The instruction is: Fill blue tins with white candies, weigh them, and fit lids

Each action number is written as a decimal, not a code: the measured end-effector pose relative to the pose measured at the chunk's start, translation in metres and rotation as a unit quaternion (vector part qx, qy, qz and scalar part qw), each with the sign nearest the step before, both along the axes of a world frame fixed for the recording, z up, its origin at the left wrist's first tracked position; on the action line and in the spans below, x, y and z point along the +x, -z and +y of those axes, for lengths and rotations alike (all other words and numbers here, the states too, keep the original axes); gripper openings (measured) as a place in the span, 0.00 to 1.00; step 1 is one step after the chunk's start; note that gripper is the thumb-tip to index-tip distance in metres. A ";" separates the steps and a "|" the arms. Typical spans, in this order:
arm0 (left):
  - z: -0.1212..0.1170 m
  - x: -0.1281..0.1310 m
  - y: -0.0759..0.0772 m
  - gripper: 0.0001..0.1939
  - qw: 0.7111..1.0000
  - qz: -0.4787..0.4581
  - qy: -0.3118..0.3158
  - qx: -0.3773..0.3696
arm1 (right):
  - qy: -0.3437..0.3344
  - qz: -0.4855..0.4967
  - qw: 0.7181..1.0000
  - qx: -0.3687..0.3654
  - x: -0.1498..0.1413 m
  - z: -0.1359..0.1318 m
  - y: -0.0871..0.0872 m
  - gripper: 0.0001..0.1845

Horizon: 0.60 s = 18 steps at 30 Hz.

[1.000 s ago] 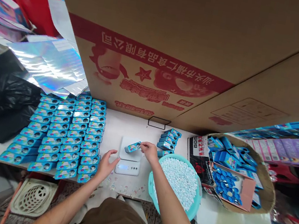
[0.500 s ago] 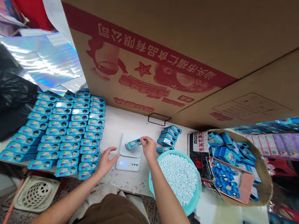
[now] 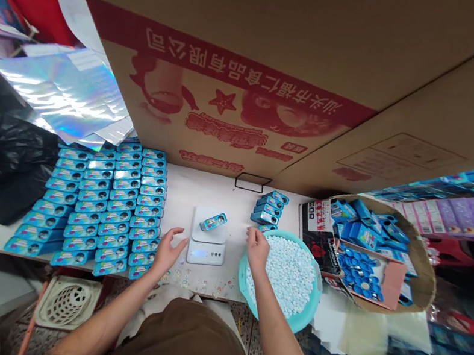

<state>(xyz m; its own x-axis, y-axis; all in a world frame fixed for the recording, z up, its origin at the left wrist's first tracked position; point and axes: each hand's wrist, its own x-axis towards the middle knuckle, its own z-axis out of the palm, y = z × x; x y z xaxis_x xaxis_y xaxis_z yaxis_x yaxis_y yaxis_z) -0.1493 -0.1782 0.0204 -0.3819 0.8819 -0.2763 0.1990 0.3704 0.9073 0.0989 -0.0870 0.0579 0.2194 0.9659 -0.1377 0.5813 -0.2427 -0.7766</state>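
Note:
A small blue printed box [image 3: 214,222] lies at a slant on the pan of a white digital scale [image 3: 206,254], touched by neither hand. Just left of the scale, my left hand [image 3: 167,253] is open, thumb and fingers apart, holding nothing. My right hand [image 3: 256,251] hovers over the left rim of a turquoise basin [image 3: 313,298] filled with small pale blue and white candies [image 3: 286,275]; its fingers are loosely bent and slightly apart, with nothing visible in them. Behind that hand stands a short row of blue boxes [image 3: 269,209].
Long rows of matching blue boxes [image 3: 118,214] cover the table's left side. At right, a cut-open carton [image 3: 422,284] holds more boxes and a tray of blue caps [image 3: 360,273]. Large brown cartons [image 3: 243,38] wall off the back. Black plastic bags [image 3: 9,143] lie far left.
My right hand has let go of the blue box, leaving it on the scale, and moved right to the basin. My left hand stays beside the scale. The view has shifted slightly.

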 end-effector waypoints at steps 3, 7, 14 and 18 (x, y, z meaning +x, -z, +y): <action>0.000 -0.003 -0.001 0.17 1.000 0.007 0.004 -0.003 | 0.045 -0.042 0.998 -0.003 0.041 -0.036 0.008 0.27; 0.004 -0.005 -0.002 0.17 1.000 0.015 0.014 -0.008 | 0.083 -0.108 0.991 -0.009 0.085 -0.086 0.021 0.29; 0.019 0.001 -0.009 0.17 0.999 0.026 0.045 0.002 | 0.112 -0.123 0.986 0.003 0.105 -0.134 0.041 0.28; 0.030 0.005 -0.015 0.17 0.996 0.045 0.073 0.006 | 0.097 -0.102 0.990 0.001 0.099 -0.137 0.039 0.25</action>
